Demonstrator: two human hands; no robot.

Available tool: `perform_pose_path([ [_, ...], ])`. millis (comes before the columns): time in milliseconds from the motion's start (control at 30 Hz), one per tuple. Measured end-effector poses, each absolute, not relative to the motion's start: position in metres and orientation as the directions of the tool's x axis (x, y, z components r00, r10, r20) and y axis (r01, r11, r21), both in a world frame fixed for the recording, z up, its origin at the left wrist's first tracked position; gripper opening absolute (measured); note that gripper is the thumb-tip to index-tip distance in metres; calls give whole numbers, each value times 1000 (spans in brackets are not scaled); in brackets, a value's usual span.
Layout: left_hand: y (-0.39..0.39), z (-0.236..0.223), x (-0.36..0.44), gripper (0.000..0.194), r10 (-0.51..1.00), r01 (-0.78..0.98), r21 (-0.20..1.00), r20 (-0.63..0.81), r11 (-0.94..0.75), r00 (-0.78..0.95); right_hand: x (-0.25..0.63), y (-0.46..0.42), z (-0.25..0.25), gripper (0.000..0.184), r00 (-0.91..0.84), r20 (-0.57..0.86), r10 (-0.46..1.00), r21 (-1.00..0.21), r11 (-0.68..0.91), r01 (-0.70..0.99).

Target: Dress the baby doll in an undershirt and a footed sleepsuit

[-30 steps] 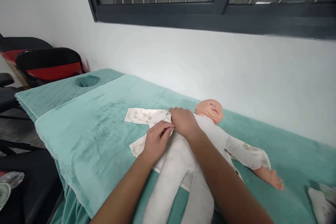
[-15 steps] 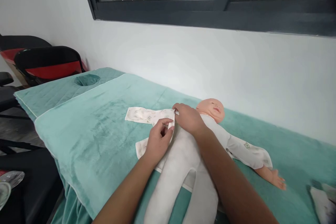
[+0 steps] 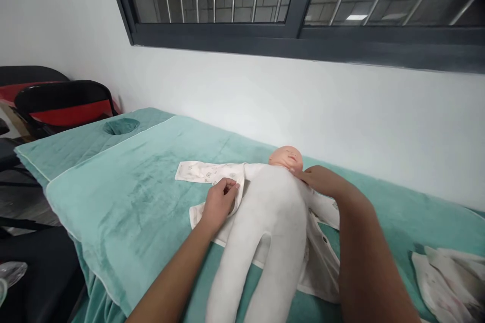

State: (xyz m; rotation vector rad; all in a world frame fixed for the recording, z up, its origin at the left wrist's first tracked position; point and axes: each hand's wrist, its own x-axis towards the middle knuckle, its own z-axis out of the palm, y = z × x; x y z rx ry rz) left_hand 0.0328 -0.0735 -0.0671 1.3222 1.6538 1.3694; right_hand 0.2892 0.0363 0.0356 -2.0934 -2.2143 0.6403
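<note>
Left hand [image 3: 219, 204] in tight, fingers curled together, pinching the front edge of the white, small-print cotton baby shirt [image 3: 197, 171]. Over to the right hand [image 3: 324, 180], fingers stretched to the neck of the white cloth-bodied doll with a pink head [image 3: 275, 202]; can't tell whether they grip. Doll's face-up on the opened shirt, on the teal plush-covered bed [image 3: 125, 202].

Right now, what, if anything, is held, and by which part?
The left hand pinches the printed baby shirt by its open front edge; whether the right hand grips the doll is unclear.
</note>
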Motion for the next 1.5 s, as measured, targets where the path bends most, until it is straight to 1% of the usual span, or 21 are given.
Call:
perform_pose_path([
  [67,-75,-67,33,20,936,289,956,149,-53,-321,286,39,26,73,-168,-303,938,-406,33,913],
  [133,-76,-68,33,20,927,242,968,152,-69,-343,285,41,19,80,-206,-333,920,-484,20,875],
  [200,-75,-68,33,19,912,190,978,152,-84,-382,289,44,14,83,-250,-342,906,-553,21,833],
  [300,-69,-63,34,16,893,151,982,170,-117,-417,295,46,9,80,-293,-320,901,-631,28,775],
  [400,-57,-50,36,14,896,128,984,168,-125,-410,293,44,10,75,-330,-302,894,-687,35,725],
  [500,-43,-33,38,14,895,144,982,170,-121,-413,280,37,15,66,-424,-262,867,-749,94,655],
  [567,-36,-21,38,15,893,172,978,178,-116,-413,269,33,17,63,-477,-226,850,-773,141,618],
  [667,-34,-5,37,18,902,215,970,189,-110,-388,254,28,15,65,-526,-210,824,-782,181,597],
  [733,-38,5,37,18,921,286,951,212,-117,-328,247,28,12,66,-558,-199,806,-784,210,584],
  [800,-45,13,37,17,938,393,912,229,-113,-261,242,29,8,66,-583,-170,795,-783,250,569],
  [867,-54,18,37,18,955,458,885,205,-88,-213,240,30,4,65,-590,-149,793,-780,273,563],
  [933,-65,22,37,19,979,384,921,136,-67,-155,239,33,0,65,-583,-158,797,-782,259,566],
  [1000,-76,22,34,22,993,238,969,89,-68,-76,240,35,-4,65,-575,-179,798,-790,232,567],
  [1033,-82,20,32,23,994,189,979,85,-72,-65,241,36,-6,65,-574,-185,798,-794,223,565],
  [1067,-88,18,28,22,992,187,979,94,-76,-87,242,38,-8,65,-575,-186,797,-799,218,560],
  [1100,-94,15,24,21,985,238,968,109,-76,-130,242,39,-9,65,-575,-186,797,-802,215,557],
  [1167,-106,5,16,19,965,413,910,135,-32,-224,244,40,-12,65,-568,-193,800,-804,203,558],
  [1200,-112,-1,12,20,959,500,866,138,4,-247,244,41,-12,65,-564,-197,802,-805,196,560],
  [1267,-121,-13,5,25,961,615,786,120,63,-251,245,41,-13,65,-563,-202,802,-806,190,560],
  [1400,-126,-35,3,29,959,713,695,135,86,-248,246,41,-12,66,-586,-195,786,-817,200,541],
  [1500,-119,-39,7,26,950,723,687,175,70,-258,245,40,-13,67,-588,-171,790,-818,219,532],
])
